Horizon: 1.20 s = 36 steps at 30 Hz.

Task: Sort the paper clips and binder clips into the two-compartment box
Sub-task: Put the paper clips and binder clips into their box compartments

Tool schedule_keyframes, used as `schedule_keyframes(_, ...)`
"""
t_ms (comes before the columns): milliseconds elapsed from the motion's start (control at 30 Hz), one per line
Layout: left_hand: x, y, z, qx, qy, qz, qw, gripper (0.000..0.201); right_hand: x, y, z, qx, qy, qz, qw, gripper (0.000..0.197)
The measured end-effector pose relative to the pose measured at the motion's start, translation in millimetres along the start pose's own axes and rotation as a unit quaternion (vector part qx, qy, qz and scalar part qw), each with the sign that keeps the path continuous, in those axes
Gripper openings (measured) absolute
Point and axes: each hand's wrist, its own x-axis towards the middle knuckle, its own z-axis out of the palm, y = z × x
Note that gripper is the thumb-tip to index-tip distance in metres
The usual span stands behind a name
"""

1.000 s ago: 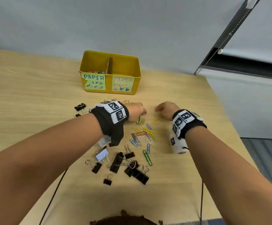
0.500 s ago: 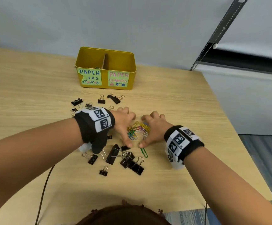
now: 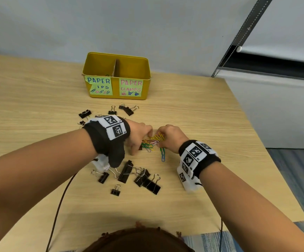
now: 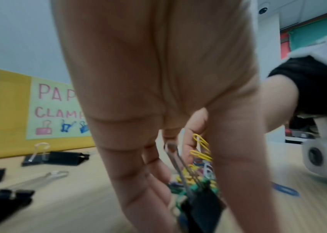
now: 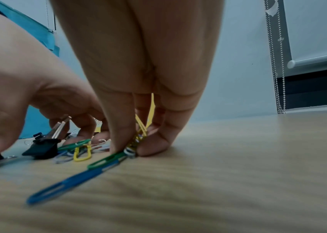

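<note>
Both hands at mid-table, fingers curled down around heap of coloured paper clips [image 3: 152, 142]. Right hand [image 3: 173, 136] pinches bunch of yellow clips against table [image 3: 220, 124]. Left hand [image 3: 138, 133] rakes heap; grip on anything unclear. Binder clips [image 3: 140, 176] scattered toward near edge, more behind hands. Yellow box [image 3: 116, 77] stands at far edge, few clips in left compartment.

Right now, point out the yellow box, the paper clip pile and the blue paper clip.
yellow box [image 3: 115, 96], head view, front wall.
paper clip pile [image 3: 150, 143], head view, pile's middle.
blue paper clip [image 5: 66, 184], right wrist view, mid-length.
</note>
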Motion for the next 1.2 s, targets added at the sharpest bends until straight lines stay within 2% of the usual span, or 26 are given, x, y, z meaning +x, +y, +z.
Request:
schedule_keyframes(100, -0.3, 2.3, -3.7, -0.053, 0.05, 0.012, 0.997, 0.071, 1.0, -0.4, -2.0, 0.013, -0.002, 0.005, 1.0, 0.051)
schedule_keyframes(200, 4.3, 11.0, 0.0, -0.014, 0.108, 0.025, 0.994, 0.064, -1.5, 0.0, 0.8, -0.016, -0.012, 0.024, 1.0, 0.072)
schedule_keyframes(300, 6.6, 12.5, 2.2, 0.023, 0.084, 0.009, 0.996, 0.072, -3.7, 0.5, 4.0, -0.01, -0.022, 0.034, 0.999, 0.08)
schedule_keyframes(500, -4.0, -7.0, -2.5, 0.037, 0.015, -0.022, 0.999, 0.104, -4.7, 5.1, -0.5, 0.033, -0.032, 0.039, 0.998, 0.074)
schedule_keyframes(667, -12.6, -15.3, -11.1, 0.059, -0.027, -0.038, 0.997, 0.107, -1.1, 0.5, -3.5, 0.017, -0.039, 0.029, 0.999, 0.07)
schedule_keyframes(767, -9.8, -7.7, -11.7, 0.03, 0.021, -0.013, 0.999, 0.089, 0.3, -2.4, -2.4, 0.005, -0.033, 0.018, 0.999, 0.063)
schedule_keyframes(833, -7.3, -1.0, -9.8, 0.026, 0.04, 0.008, 0.999, 0.083, 0.1, -4.2, -2.0, 0.004, -0.032, 0.011, 0.999, 0.057)
schedule_keyframes(900, -5.5, 2.1, -8.3, 0.048, 0.023, 0.022, 0.998, 0.088, 0.1, -4.3, -2.4, 0.008, -0.04, 0.006, 0.999, 0.053)
schedule_keyframes(1000, -6.5, -0.8, -7.5, 0.108, -0.005, 0.013, 0.994, 0.099, -2.9, -2.7, -2.3, 0.02, -0.049, 0.011, 0.999, 0.06)
schedule_keyframes(1067, -6.8, -4.4, -5.7, 0.13, 0.011, 0.001, 0.991, 0.103, -4.0, -1.2, -0.7, 0.025, -0.037, 0.015, 0.999, 0.063)
schedule_keyframes(1200, -5.1, -9.2, -1.8, 0.144, 0.053, -0.007, 0.988, 0.101, -3.6, 2.1, -0.6, 0.038, -0.027, 0.02, 0.999, 0.05)
